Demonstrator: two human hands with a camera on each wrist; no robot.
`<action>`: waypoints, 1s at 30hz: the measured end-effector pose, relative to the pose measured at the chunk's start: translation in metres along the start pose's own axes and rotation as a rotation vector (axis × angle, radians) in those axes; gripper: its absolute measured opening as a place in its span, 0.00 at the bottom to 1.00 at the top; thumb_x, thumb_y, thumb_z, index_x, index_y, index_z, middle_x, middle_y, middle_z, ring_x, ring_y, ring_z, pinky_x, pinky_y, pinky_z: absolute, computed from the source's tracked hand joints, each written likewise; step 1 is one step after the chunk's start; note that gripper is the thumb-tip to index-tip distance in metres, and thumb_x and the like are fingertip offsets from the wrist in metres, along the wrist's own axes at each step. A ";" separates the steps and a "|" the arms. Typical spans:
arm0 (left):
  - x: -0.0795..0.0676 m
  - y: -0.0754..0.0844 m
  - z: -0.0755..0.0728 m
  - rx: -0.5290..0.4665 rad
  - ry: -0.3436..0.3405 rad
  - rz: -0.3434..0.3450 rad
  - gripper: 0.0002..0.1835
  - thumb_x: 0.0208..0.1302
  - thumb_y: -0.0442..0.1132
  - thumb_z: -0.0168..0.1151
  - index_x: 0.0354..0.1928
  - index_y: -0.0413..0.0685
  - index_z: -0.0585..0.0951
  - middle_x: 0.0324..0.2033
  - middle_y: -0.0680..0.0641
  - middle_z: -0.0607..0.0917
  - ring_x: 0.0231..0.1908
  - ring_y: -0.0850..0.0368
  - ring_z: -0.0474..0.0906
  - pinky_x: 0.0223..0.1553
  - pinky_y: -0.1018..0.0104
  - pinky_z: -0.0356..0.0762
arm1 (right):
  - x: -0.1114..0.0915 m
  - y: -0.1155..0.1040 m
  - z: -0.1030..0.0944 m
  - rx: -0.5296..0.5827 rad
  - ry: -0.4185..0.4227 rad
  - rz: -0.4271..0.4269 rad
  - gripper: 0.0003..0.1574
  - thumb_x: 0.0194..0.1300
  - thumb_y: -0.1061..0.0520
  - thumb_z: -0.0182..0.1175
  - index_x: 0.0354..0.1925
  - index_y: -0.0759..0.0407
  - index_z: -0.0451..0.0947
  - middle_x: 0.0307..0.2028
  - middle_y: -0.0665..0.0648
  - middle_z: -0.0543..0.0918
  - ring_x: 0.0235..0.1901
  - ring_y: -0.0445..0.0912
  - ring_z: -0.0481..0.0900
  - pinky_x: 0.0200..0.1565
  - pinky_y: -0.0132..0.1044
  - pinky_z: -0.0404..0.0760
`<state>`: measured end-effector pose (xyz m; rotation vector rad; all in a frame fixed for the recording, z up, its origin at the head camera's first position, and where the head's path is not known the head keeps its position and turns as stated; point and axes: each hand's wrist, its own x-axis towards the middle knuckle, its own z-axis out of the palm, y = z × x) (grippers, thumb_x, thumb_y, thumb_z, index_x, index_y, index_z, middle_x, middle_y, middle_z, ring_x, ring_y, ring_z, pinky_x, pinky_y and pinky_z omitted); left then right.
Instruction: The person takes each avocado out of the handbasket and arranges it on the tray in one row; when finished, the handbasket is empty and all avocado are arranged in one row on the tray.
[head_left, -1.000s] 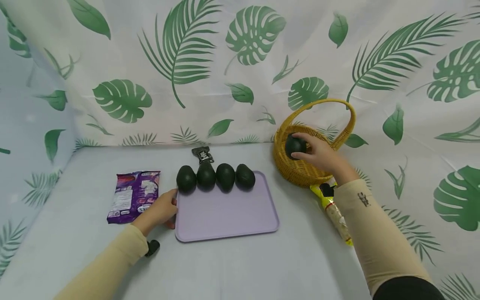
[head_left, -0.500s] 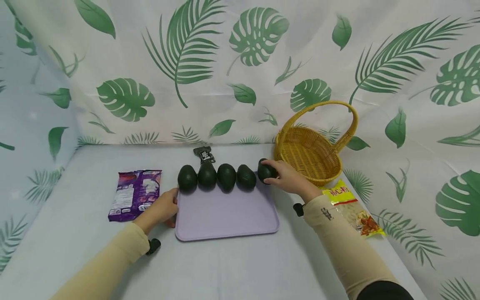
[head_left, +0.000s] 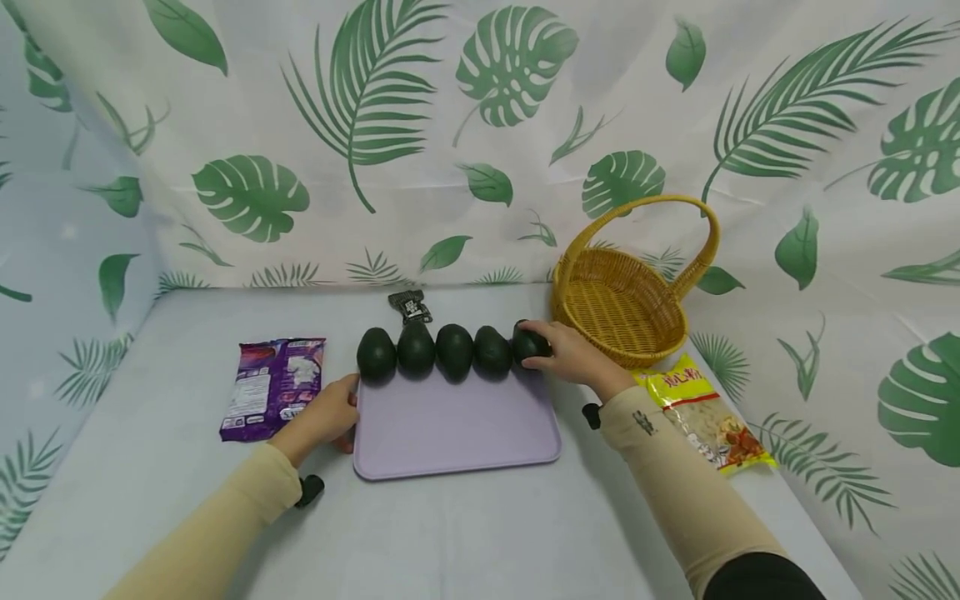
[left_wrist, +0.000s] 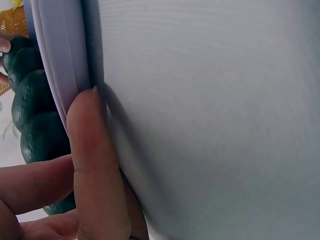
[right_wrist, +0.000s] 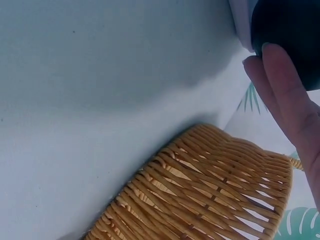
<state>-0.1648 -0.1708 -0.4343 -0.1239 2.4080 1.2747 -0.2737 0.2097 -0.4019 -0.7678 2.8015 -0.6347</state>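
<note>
A lilac tray (head_left: 457, 429) lies on the white table with a row of dark green avocados (head_left: 454, 353) along its far edge. My right hand (head_left: 573, 354) grips the rightmost avocado (head_left: 531, 347) between thumb and fingers, at the tray's far right corner and close beside its neighbour. In the right wrist view, the fingers (right_wrist: 285, 85) curve against that dark avocado (right_wrist: 295, 35). My left hand (head_left: 327, 417) holds the tray's left edge near the leftmost avocado. In the left wrist view, the fingers (left_wrist: 95, 150) pinch the tray rim (left_wrist: 60, 55).
A yellow wicker basket (head_left: 615, 308) with a tall handle stands behind my right hand. A yellow food packet (head_left: 708, 412) lies partly under the right forearm. Left of the tray is a purple packet (head_left: 273, 390); a small black packet (head_left: 409, 306) lies behind the avocados.
My right hand brought an avocado out of the basket, leftward to the right end of the row, and moved it slightly closer to its neighbour. The left hand stayed at the tray edge.
</note>
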 end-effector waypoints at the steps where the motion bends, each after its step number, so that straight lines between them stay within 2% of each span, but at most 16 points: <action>1: 0.000 0.000 0.000 -0.001 0.001 0.005 0.40 0.59 0.21 0.45 0.75 0.31 0.49 0.42 0.35 0.70 0.21 0.49 0.77 0.20 0.59 0.86 | 0.001 0.000 0.000 -0.003 0.002 -0.002 0.43 0.63 0.49 0.68 0.71 0.54 0.65 0.62 0.68 0.74 0.60 0.59 0.72 0.61 0.57 0.75; 8: 0.000 -0.002 -0.003 -0.011 -0.002 0.024 0.40 0.58 0.21 0.45 0.75 0.30 0.50 0.39 0.38 0.68 0.28 0.48 0.75 0.21 0.60 0.87 | 0.001 -0.001 0.001 0.027 0.000 0.034 0.47 0.60 0.48 0.70 0.73 0.54 0.63 0.63 0.67 0.73 0.62 0.59 0.71 0.63 0.57 0.74; 13: -0.001 -0.005 -0.003 -0.010 0.004 0.013 0.40 0.58 0.21 0.45 0.75 0.30 0.51 0.39 0.38 0.68 0.28 0.47 0.75 0.21 0.60 0.87 | 0.001 -0.003 0.002 0.036 0.001 0.029 0.48 0.60 0.47 0.70 0.73 0.54 0.63 0.64 0.66 0.72 0.63 0.58 0.71 0.64 0.56 0.74; 18: -0.002 -0.007 -0.005 -0.027 0.005 0.009 0.40 0.57 0.20 0.45 0.75 0.30 0.50 0.41 0.37 0.67 0.33 0.46 0.74 0.22 0.59 0.87 | 0.002 -0.004 0.002 0.044 0.004 0.022 0.48 0.60 0.46 0.70 0.73 0.54 0.62 0.64 0.66 0.72 0.63 0.58 0.70 0.64 0.56 0.74; 24: -0.004 -0.006 -0.007 -0.047 -0.005 0.011 0.41 0.58 0.21 0.47 0.75 0.31 0.50 0.42 0.37 0.68 0.36 0.45 0.74 0.24 0.59 0.88 | -0.002 -0.006 -0.002 0.055 0.027 0.031 0.49 0.61 0.44 0.69 0.74 0.54 0.60 0.65 0.68 0.69 0.59 0.60 0.73 0.57 0.56 0.80; 27: -0.009 -0.003 -0.009 0.013 0.014 0.047 0.38 0.63 0.24 0.50 0.74 0.29 0.51 0.45 0.35 0.70 0.38 0.44 0.76 0.26 0.58 0.89 | -0.010 -0.010 -0.006 0.028 0.079 0.029 0.50 0.62 0.40 0.67 0.74 0.54 0.59 0.67 0.68 0.65 0.61 0.63 0.71 0.59 0.59 0.78; 30: -0.017 0.003 -0.010 0.208 0.126 0.163 0.33 0.68 0.31 0.53 0.73 0.30 0.57 0.49 0.34 0.74 0.41 0.43 0.78 0.34 0.53 0.88 | -0.021 -0.022 -0.009 -0.021 0.174 -0.037 0.49 0.62 0.38 0.66 0.73 0.54 0.62 0.69 0.66 0.64 0.64 0.63 0.68 0.63 0.62 0.73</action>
